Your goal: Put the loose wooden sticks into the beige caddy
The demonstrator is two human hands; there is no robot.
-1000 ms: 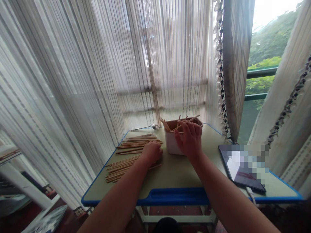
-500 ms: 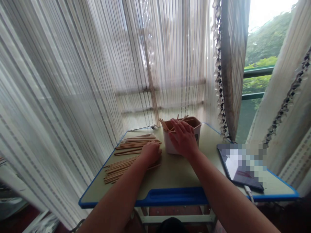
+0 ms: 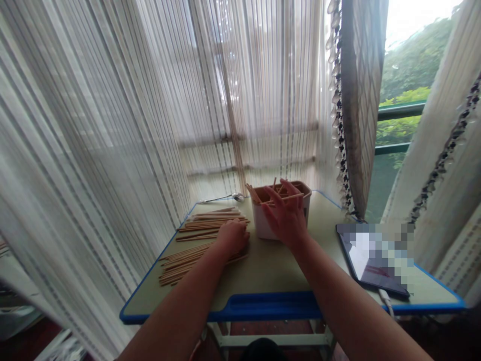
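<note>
I see one white bin [image 3: 263, 223], one spoon [image 3: 237, 197], one tablet [image 3: 366, 258] and two groups of thin sticks [image 3: 188, 260], too many to count, on the surface [image 3: 263, 276]. The right hand [image 3: 287, 213] has its fingers spread at the bin's rim, a stick crossing them; more sticks poke up beside them. The left hand [image 3: 233, 235] is curled over the sticks' near ends; I can't tell whether it pinches any.
</note>
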